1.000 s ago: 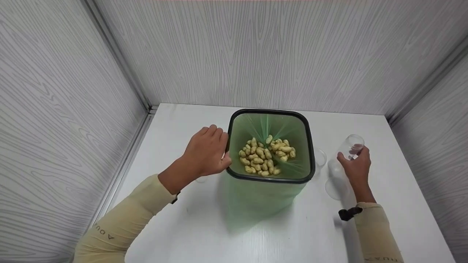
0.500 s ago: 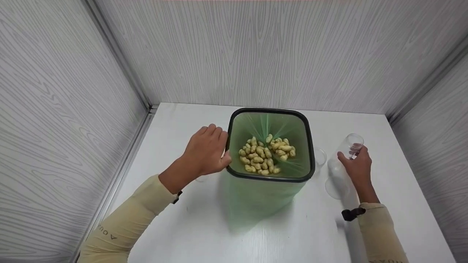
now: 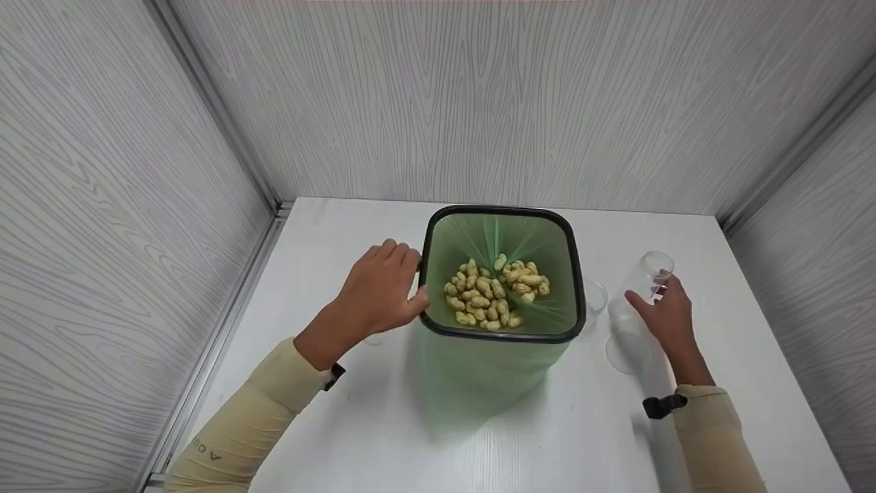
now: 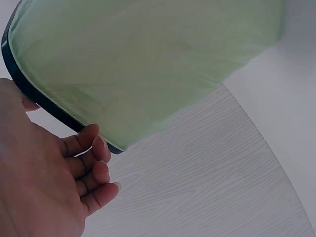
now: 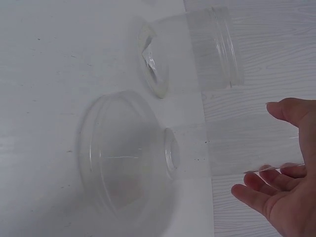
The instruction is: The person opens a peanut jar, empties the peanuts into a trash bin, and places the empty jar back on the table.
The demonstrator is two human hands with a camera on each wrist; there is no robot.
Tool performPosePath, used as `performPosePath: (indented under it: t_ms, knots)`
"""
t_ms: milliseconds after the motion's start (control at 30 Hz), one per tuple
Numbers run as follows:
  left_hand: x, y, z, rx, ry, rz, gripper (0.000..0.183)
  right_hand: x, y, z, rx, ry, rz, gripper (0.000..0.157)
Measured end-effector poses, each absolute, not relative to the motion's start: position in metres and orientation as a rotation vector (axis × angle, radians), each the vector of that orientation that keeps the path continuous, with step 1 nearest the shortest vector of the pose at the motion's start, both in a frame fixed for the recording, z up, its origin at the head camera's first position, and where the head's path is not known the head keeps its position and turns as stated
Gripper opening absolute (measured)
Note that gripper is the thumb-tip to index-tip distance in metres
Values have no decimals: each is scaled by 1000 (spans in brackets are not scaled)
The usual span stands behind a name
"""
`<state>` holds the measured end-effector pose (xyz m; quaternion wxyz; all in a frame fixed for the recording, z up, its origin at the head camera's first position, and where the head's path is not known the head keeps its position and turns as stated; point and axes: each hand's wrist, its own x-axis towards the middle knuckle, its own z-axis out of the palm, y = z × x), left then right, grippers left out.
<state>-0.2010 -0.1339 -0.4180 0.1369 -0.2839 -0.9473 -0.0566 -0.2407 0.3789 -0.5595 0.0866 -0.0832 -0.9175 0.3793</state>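
A green-lined bin (image 3: 493,373) with a black rim stands at the middle of the table, with several unshelled peanuts (image 3: 482,301) inside at its bottom. My left hand (image 3: 380,287) grips the rim's left side, its fingers curled over the edge; in the left wrist view the rim (image 4: 54,109) passes between thumb and fingers. At the right, my right hand (image 3: 667,315) holds a clear plastic cylinder (image 5: 232,148), thumb on one side and fingers on the other. A wide clear domed piece (image 5: 121,158) sits at the cylinder's lower end, on the table.
Another clear jar (image 3: 595,296) stands between the bin and my right hand. Part of a small clear round thing (image 3: 375,339) shows beside my left forearm. Wood-grain panels (image 3: 479,103) enclose the white table (image 3: 328,431) at the back and sides.
The head view has shifted slightly. My right wrist has swung a little to the right while the hand stays at the cylinder. The left hand keeps its grip on the rim.
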Motion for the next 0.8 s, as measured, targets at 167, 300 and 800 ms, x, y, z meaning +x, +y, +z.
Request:
performPosePath:
  t_ms: [167, 300, 800]
  knots:
    - [-199, -137, -416, -791, -2810, -333, 39, -237, 381, -557, -214, -2717, 1124, 78]
    - [-199, -138, -413, -759, -2863, -446, 44, -234, 384, -551, -189, -2706, 1117, 78]
    - [-201, -146, -409, -741, -2907, -591, 43, -225, 387, -519, -154, -2650, 1055, 86]
